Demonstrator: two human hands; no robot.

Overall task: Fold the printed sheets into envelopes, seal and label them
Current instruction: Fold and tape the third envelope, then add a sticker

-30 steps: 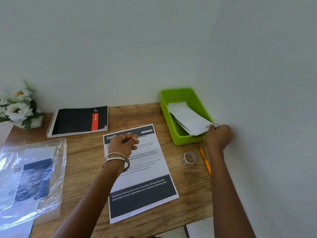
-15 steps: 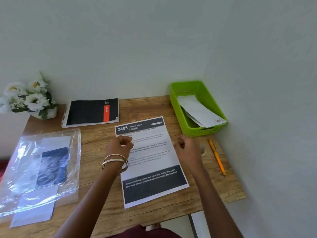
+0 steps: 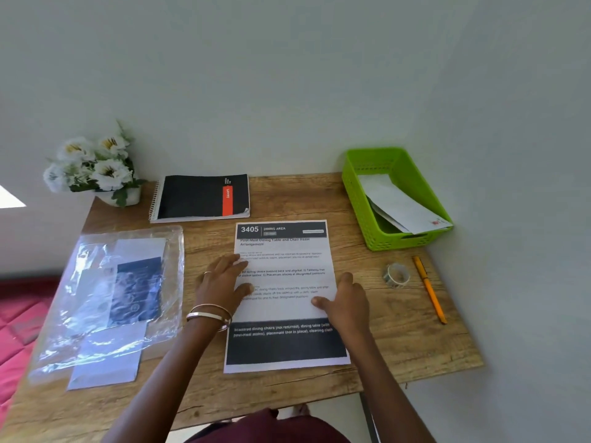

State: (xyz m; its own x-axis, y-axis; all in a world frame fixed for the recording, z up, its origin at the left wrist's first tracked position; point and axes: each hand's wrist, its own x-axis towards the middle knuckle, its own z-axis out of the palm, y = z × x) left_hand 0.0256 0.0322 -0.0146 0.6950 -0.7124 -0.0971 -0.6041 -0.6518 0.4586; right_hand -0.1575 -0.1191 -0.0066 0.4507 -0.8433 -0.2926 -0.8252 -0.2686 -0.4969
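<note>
My left hand point(image 3: 220, 284) lies flat, fingers straight, on the left edge of the white printed sheet with dark bands point(image 3: 283, 311) on the wooden table point(image 3: 399, 340). My right hand point(image 3: 343, 302) presses its right edge, fingers relaxed. Right of it sit a clear tape roll point(image 3: 396, 275) and an orange pencil point(image 3: 429, 290); beyond, a green plastic basket point(image 3: 358, 199) of white envelopes point(image 3: 401, 206).

Plain pale grey-white walls point(image 3: 287, 75) met in corner at right. Wooden table point(image 3: 399, 340) with visible grain stood pushed into that corner. White flowers in small pot point(image 3: 96, 167) sat at table's far left. Pink quilted surface point(image 3: 16, 321) lay lower left. Soft, even daylight; bright patch point(image 3: 9, 198) on left wall.
</note>
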